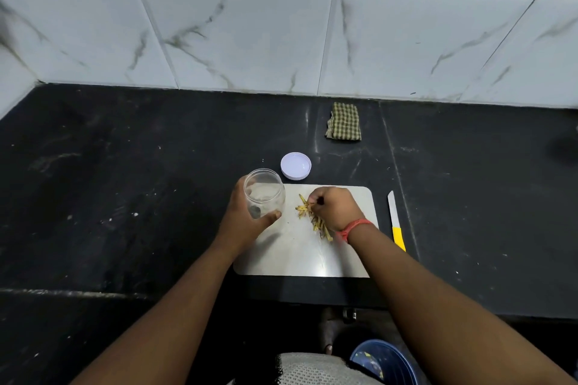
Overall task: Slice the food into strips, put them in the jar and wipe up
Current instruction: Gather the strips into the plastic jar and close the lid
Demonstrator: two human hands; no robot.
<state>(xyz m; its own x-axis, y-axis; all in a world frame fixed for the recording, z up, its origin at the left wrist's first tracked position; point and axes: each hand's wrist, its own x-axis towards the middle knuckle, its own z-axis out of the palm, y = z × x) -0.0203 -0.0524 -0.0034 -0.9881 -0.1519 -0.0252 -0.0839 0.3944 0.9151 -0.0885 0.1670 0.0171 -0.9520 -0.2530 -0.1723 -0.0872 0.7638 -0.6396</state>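
Observation:
A clear plastic jar (264,192) stands at the left edge of the white cutting board (294,253), and my left hand (244,219) grips it around the side. A small pile of yellow food strips (317,219) lies on the board. My right hand (334,208) is over the pile with its fingers curled, pinching some strips. The jar looks empty. Its white lid (296,166) lies on the counter just behind the board. A knife with a yellow handle (396,222) rests on the counter right of the board.
A folded green checked cloth (343,123) lies near the tiled wall at the back. The black counter (125,181) stretches wide to the left and right. A blue bin (381,362) sits on the floor below the counter edge.

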